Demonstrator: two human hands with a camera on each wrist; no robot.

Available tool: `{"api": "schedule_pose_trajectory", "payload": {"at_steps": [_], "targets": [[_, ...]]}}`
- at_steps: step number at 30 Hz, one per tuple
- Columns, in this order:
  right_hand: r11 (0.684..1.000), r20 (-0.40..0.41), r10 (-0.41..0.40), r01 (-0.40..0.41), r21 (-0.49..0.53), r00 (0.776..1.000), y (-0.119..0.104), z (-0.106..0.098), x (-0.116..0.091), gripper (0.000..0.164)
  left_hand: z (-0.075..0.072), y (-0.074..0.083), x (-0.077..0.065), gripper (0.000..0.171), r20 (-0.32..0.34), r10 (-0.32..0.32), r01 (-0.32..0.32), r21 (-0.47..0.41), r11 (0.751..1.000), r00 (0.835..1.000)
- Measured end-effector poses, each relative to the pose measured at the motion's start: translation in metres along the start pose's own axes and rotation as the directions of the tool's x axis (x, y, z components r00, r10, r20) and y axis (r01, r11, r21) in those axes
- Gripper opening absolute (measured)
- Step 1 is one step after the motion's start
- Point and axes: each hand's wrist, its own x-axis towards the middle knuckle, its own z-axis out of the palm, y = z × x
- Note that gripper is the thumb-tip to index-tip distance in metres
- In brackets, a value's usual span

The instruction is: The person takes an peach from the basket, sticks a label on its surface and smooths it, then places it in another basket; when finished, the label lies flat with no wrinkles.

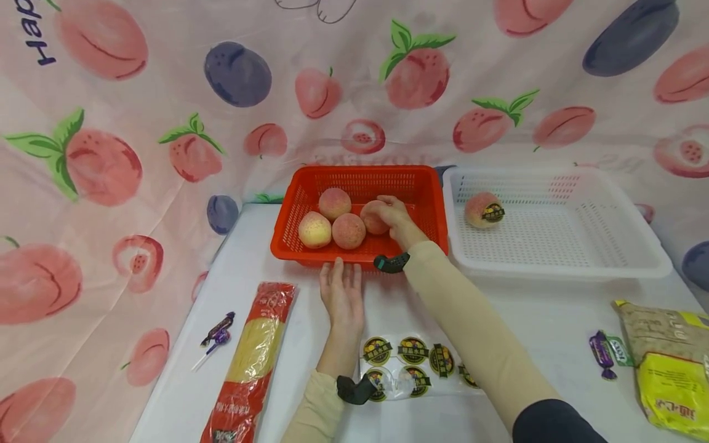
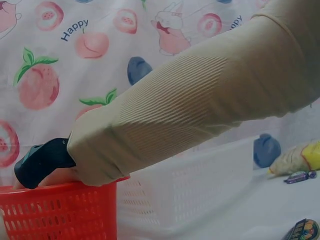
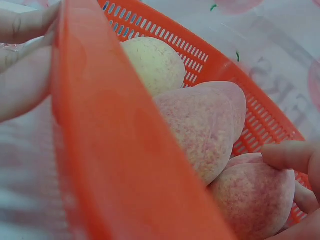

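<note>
My right hand reaches into the red basket, its fingers curled round a peach at the right of the group. In the right wrist view, fingertips hold that pinkish peach. Beside it lie a yellow-pink peach and two pinker ones. My left hand, with extended fingers, touches the front of the red basket near its rim. One peach with a black-and-gold sticker sits in the white basket to the right.
A sheet of round stickers lies between my forearms. Left of them are a red noodle packet, a wrapped candy and a lollipop. Purple-green candies and a yellow-beige bag lie at the right.
</note>
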Motion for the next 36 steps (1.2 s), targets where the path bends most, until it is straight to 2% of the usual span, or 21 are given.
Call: {"api": "schedule_pose_trajectory", "payload": {"at_steps": [4, 8, 12, 15, 20, 24, 30, 36], "targets": [[0.999, -0.042, 0.0, 0.002, 0.047, 0.999, 0.001, -0.003, -0.001, 0.054, -0.001, -0.002, 0.0, 0.052, -0.004, -0.012, 0.012, 0.011, 1.0, 1.0], [0.996, -0.056, -0.04, 0.045, 0.081, 0.998, -0.002, -0.009, -0.008, 0.055, -0.001, -0.003, -0.001, 0.053, -0.013, -0.012, 0.012, 0.005, 1.0, 1.0], [0.987, -0.037, -0.111, 0.114, 0.115, 0.993, -0.009, -0.016, -0.022, 0.056, -0.001, -0.003, -0.001, 0.038, -0.009, -0.012, 0.012, 0.001, 1.0, 1.0], [0.978, -0.001, -0.152, 0.15, 0.145, 0.988, -0.016, -0.024, -0.036, 0.054, 0.0, -0.003, -0.002, 0.029, 0.001, -0.009, 0.009, -0.002, 1.0, 1.0], [0.972, 0.074, -0.195, 0.183, 0.144, 0.978, -0.023, -0.039, -0.062, 0.051, 0.0, -0.004, 0.0, 0.028, 0.009, 0.004, -0.004, -0.01, 1.0, 1.0], [0.965, 0.089, -0.238, 0.226, 0.134, 0.967, -0.023, -0.051, -0.084, 0.056, 0.0, -0.004, 0.002, 0.025, 0.013, 0.007, -0.007, -0.014, 1.0, 1.0], [0.95, 0.078, -0.3, 0.29, 0.117, 0.951, -0.011, -0.074, -0.12, 0.053, 0.0, -0.005, 0.003, 0.027, 0.007, 0.006, -0.005, -0.036, 0.999, 1.0], [0.928, 0.084, -0.359, 0.346, 0.135, 0.93, 0.012, -0.096, -0.155, 0.048, 0.001, -0.005, 0.003, 0.029, 0.017, 0.016, -0.015, -0.029, 0.999, 1.0]]}}
